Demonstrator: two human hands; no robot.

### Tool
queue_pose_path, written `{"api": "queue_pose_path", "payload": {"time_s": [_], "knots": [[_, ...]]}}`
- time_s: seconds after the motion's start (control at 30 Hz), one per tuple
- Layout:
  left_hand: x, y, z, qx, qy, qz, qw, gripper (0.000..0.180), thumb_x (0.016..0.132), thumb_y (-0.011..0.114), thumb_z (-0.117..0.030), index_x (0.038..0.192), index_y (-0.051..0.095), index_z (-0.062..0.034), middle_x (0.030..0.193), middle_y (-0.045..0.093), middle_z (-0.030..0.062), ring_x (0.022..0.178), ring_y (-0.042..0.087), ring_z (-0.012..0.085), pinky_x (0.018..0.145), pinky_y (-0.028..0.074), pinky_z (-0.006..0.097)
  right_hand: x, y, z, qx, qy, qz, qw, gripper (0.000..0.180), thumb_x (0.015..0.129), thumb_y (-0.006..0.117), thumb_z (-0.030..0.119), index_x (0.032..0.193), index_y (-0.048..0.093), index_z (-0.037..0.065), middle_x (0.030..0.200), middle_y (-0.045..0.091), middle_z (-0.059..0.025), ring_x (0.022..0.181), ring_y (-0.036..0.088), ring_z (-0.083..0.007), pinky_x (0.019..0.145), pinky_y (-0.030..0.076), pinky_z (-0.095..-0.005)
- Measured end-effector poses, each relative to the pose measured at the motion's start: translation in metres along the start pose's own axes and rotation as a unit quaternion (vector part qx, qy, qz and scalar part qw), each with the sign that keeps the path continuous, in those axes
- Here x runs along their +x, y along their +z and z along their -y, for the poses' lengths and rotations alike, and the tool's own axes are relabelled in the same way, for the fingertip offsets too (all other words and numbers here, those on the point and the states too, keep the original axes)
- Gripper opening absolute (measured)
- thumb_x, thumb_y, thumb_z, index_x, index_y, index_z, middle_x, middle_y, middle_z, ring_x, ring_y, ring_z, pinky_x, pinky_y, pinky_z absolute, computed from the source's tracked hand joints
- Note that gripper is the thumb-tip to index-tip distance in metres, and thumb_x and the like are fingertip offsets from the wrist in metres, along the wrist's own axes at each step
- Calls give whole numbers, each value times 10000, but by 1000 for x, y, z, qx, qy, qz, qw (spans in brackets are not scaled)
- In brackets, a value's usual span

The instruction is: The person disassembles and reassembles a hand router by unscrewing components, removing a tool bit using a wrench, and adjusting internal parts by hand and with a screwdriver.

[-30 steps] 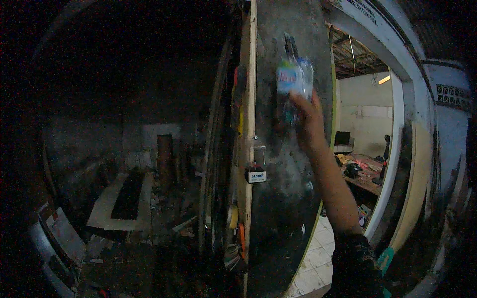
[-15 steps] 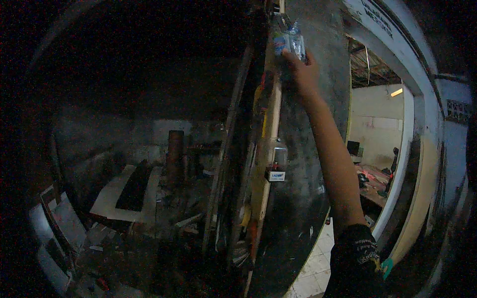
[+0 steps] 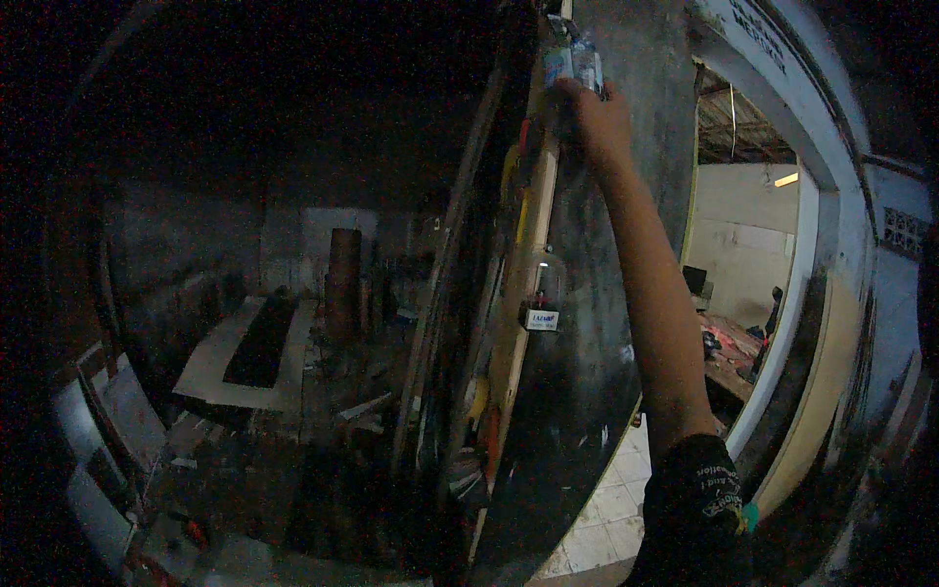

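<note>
I'd judge that clear plastic packet [image 3: 587, 68], with its blue-and-green label, to be light and thin-walled, apt to crinkle or dent under a hard squeeze, and a bit slick where it's bare. The lower middle looks the surest place to hold it, fingers wrapped on both sides. It's up at the top of the pale wooden strip [image 3: 535, 205]; whether it touches anything there, I can't tell in this gloom. Of the hands, the right [image 3: 599, 115] is reaching high beside the strip, fingers closed round the packet's lower end; the left is nowhere in sight.
</note>
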State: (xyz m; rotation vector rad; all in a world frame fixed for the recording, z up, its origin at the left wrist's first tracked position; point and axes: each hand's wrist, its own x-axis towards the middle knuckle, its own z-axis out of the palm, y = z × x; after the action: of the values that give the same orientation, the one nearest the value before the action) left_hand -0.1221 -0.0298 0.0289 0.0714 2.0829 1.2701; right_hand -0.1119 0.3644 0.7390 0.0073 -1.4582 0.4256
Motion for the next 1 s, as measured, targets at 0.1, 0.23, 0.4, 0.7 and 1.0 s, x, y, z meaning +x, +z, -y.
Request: {"api": "queue_pose_path", "payload": {"time_s": [0.1,0.23,0.4,0.7,1.0], "knots": [[56,30,101,-90,62,-58,992,666,858,729,-393,1391,503,-62,1235,609,129,1000,570,246,918,482,387,-7,2,-7,-43,-18,-29,999,559,792,775,369,1174,612,-6,1037,688,-138,893,652,-251,799,515,-355],[33,45,108,-90,121,-144,978,542,911,665,-352,1322,544,-19,1218,619,150,1000,584,263,887,503,384,-4,5,-33,4,-5,-29,1000,560,778,795,373,1160,604,11,998,683,-120,830,661,-235,672,527,-361],[-44,43,27,-299,79,-189,932,412,954,613,-259,1243,589,34,1200,624,177,1012,599,288,860,528,389,-29,-7,-4,122,90,42,988,586,782,805,388,1135,565,-13,919,663,-127,622,649,-201,443,500,-345],[25,47,107,-261,63,-157,950,366,883,683,-293,1183,672,-84,1066,693,106,897,645,273,810,552,468,-37,-12,-11,-96,49,0,994,815,730,821,500,1192,537,-108,971,686,-209,762,696,-291,652,567,-388],[22,63,118,120,290,-356,880,300,908,596,-383,1046,695,-136,1021,644,104,920,587,293,875,484,479,-71,-15,-24,-137,18,-46,989,930,702,791,613,1258,547,-91,1188,638,-257,1095,631,-335,962,481,-410]]}}
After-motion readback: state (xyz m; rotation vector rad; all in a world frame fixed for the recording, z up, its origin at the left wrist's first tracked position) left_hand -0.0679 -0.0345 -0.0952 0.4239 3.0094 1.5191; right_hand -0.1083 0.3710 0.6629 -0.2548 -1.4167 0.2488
